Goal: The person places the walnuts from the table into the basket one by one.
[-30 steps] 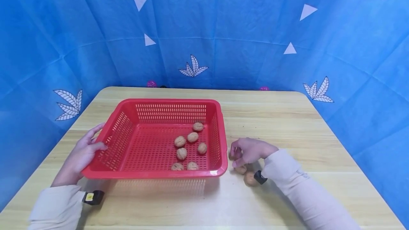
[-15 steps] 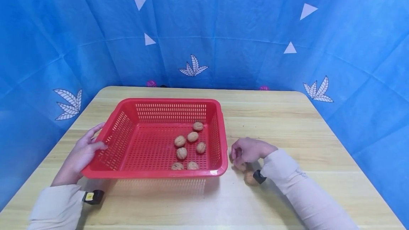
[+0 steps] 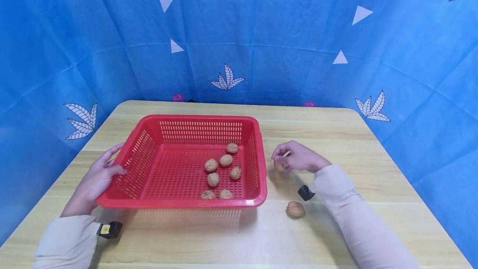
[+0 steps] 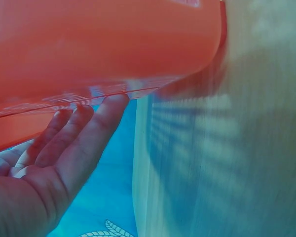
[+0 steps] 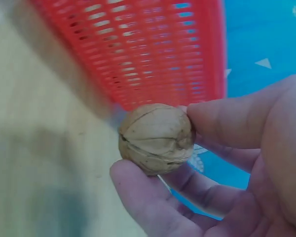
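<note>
My left hand (image 3: 95, 182) grips the left rim of a red plastic basket (image 3: 179, 203), thumb over the edge; in the left wrist view its fingers (image 4: 96, 133) reach under the basket's side. Several walnuts (image 3: 211, 165) lie in the right half of the basket. To the right of it, my right hand (image 3: 300, 157) pinches a walnut (image 5: 157, 138) between thumb and fingertips, raised over the table. The right wrist view has this walnut in front of the slotted basket wall. Another walnut (image 3: 295, 209) rests on the table below the right forearm.
The basket stands on a light wooden table (image 3: 336, 132). A blue patterned cloth (image 3: 284, 32) hangs behind the table and along both sides. A black wrist device (image 3: 109, 230) sits on the left cuff, another device (image 3: 306, 193) on the right.
My right hand has closed on a walnut from the table and lifted it up and away, leaving one walnut behind. The left hand and basket have stayed put.
</note>
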The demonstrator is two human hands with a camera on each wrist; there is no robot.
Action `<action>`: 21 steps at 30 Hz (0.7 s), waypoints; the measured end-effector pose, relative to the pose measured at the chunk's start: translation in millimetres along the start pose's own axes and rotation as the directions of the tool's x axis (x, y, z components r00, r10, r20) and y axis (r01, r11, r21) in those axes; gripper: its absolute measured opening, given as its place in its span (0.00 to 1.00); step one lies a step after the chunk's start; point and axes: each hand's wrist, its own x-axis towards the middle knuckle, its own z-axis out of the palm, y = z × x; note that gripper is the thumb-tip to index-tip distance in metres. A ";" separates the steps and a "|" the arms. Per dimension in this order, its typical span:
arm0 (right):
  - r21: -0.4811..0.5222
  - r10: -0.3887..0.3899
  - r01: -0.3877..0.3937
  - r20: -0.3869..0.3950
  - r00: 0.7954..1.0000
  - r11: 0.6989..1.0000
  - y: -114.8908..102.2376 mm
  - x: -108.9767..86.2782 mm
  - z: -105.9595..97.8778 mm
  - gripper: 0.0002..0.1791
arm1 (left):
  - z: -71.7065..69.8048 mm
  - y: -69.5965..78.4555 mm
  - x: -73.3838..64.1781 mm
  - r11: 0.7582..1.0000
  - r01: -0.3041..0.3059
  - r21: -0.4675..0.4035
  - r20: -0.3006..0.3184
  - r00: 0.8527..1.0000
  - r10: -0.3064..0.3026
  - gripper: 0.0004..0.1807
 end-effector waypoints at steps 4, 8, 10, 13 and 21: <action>-0.013 -0.005 0.005 -0.048 0.999 1.000 -12.7 2.4 -9.1 0.10 | 0.8 1.0 1.3 1.000 0.000 0.006 0.000 1.000 0.000 0.45; -0.040 -0.028 0.024 -0.088 0.996 0.999 -29.0 7.4 -13.6 0.10 | -1.0 1.0 1.8 1.000 0.008 0.007 0.002 1.000 -0.008 0.45; -0.040 -0.043 0.039 -0.099 0.994 0.998 -37.3 10.5 -13.6 0.10 | -2.1 0.4 1.3 1.000 0.010 0.010 0.003 1.000 -0.010 0.45; -0.043 -0.059 0.055 -0.119 0.991 0.998 -48.6 14.4 -13.1 0.12 | -1.9 -0.2 1.4 1.000 0.012 0.009 0.006 1.000 -0.012 0.46; -0.015 -0.054 0.052 -0.130 0.990 0.999 -75.4 29.2 -3.5 0.13 | -0.3 -0.3 2.3 1.000 0.016 -0.002 0.007 1.000 -0.016 0.46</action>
